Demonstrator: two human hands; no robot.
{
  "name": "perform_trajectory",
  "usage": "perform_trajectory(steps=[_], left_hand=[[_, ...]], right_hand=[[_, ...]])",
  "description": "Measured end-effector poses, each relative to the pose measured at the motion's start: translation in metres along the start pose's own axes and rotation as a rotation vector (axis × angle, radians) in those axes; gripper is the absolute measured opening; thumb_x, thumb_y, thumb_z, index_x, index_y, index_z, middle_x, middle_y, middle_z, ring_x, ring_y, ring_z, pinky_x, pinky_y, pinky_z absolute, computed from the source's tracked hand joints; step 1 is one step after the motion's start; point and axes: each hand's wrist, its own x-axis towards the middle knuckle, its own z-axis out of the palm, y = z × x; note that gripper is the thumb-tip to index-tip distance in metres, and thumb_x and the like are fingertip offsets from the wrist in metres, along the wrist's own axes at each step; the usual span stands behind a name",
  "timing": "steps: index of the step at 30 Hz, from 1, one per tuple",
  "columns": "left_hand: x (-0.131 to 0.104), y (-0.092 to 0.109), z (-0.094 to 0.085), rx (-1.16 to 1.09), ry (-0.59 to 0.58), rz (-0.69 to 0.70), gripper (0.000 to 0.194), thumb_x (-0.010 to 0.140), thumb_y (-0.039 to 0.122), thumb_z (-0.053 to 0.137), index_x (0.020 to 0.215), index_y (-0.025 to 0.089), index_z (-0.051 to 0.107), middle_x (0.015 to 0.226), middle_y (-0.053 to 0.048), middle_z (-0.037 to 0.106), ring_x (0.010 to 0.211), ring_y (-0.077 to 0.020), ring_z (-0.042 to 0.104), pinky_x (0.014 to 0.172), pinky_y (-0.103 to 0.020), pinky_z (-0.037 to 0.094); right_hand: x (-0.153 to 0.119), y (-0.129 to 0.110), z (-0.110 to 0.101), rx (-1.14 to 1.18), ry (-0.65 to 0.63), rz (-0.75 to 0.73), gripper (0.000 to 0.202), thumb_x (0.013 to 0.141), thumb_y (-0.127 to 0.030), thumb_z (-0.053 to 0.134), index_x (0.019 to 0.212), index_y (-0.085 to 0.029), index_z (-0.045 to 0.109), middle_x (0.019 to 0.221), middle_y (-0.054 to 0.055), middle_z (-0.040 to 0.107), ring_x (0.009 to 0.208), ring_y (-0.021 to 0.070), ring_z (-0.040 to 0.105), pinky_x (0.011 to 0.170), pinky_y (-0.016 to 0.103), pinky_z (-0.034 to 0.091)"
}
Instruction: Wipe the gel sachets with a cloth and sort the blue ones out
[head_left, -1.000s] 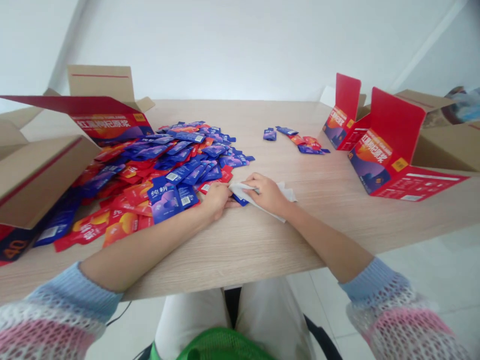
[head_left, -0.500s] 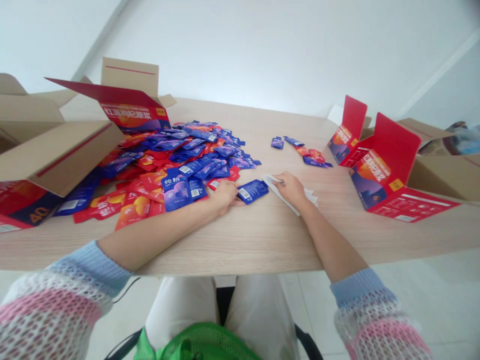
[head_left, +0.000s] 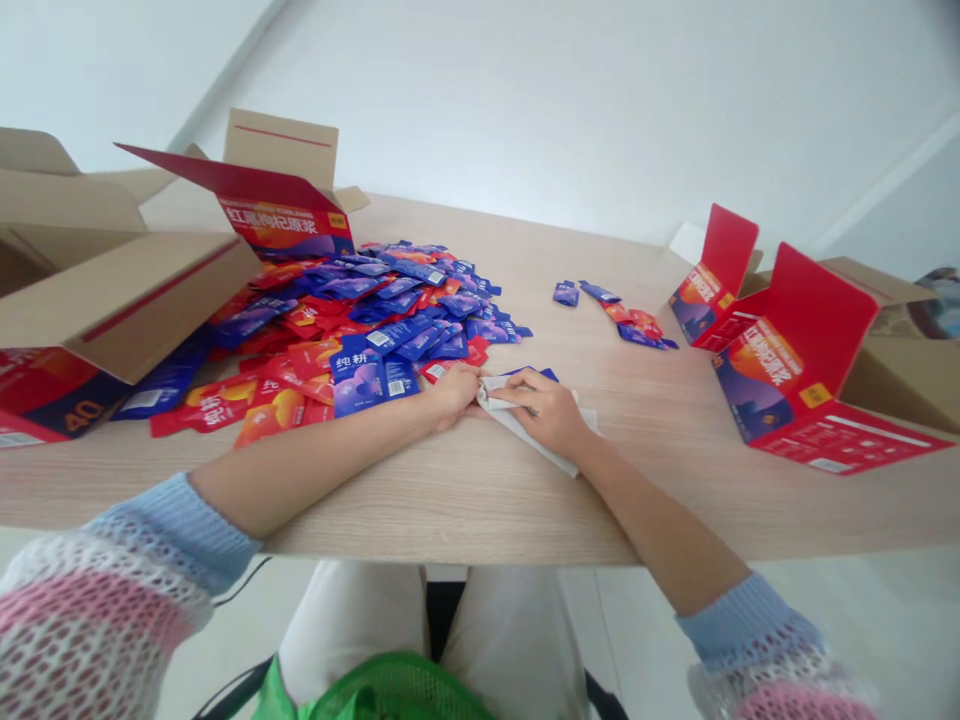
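Your right fingers [head_left: 529, 381] pinch the cloth [head_left: 556, 455] over the pouch [head_left: 550, 374]; your left fingers [head_left: 463, 384], curled, likely brace its end, grip unclear.

Behind the pale wood-grain desk [head_left: 457, 500] I see a plain white wall [head_left: 540, 110]. A blurred, bluish bundle [head_left: 946, 302] sits at the right edge of view. Down below, green mesh [head_left: 405, 690] bulges up, a thin black cable [head_left: 244, 584] curves nearby, and pale floor tiles [head_left: 690, 650] spread out.
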Motion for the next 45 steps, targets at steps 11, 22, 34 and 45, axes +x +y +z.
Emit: perform_trajectory(steps=[11, 22, 34, 45], left_hand=[[-0.005, 0.005, 0.004, 0.154, 0.028, -0.018, 0.028, 0.08, -0.001, 0.04, 0.083, 0.008, 0.066, 0.072, -0.011, 0.069, 0.059, -0.016, 0.066, 0.059, -0.03, 0.058], [0.003, 0.002, 0.002, 0.192, 0.056, -0.013, 0.016, 0.076, 0.017, 0.054, 0.086, 0.011, 0.065, 0.068, -0.01, 0.069, 0.059, -0.0217, 0.067, 0.055, -0.032, 0.057], [0.005, 0.01, -0.003, 0.187, -0.107, -0.112, 0.024, 0.078, 0.001, 0.046, 0.088, 0.009, 0.066, 0.063, -0.011, 0.069, 0.057, -0.0209, 0.068, 0.055, -0.03, 0.058], [0.0, 0.012, -0.004, 0.188, -0.058, -0.072, 0.029, 0.071, 0.001, 0.048, 0.091, 0.004, 0.069, 0.069, -0.014, 0.07, 0.055, -0.0229, 0.068, 0.052, -0.032, 0.058]], right_hand=[[-0.003, 0.073, -0.024, -0.45, 0.061, 0.657, 0.031, 0.093, -0.025, 0.049, 0.115, -0.033, 0.07, 0.101, 0.006, 0.064, 0.087, 0.018, 0.059, 0.072, 0.027, 0.042], [-0.006, 0.028, -0.022, 0.063, 0.33, 0.329, 0.027, 0.089, -0.03, 0.058, 0.112, -0.023, 0.071, 0.104, 0.006, 0.067, 0.096, 0.0191, 0.061, 0.088, 0.031, 0.047], [0.001, 0.051, -0.022, -0.258, -0.026, 0.508, 0.026, 0.091, -0.035, 0.055, 0.109, -0.031, 0.073, 0.104, 0.003, 0.068, 0.092, 0.0186, 0.061, 0.076, 0.027, 0.045], [-0.013, 0.046, -0.043, -0.09, 0.372, 0.436, 0.029, 0.09, -0.032, 0.054, 0.111, -0.024, 0.072, 0.106, 0.006, 0.068, 0.097, 0.0216, 0.062, 0.087, 0.034, 0.048]])
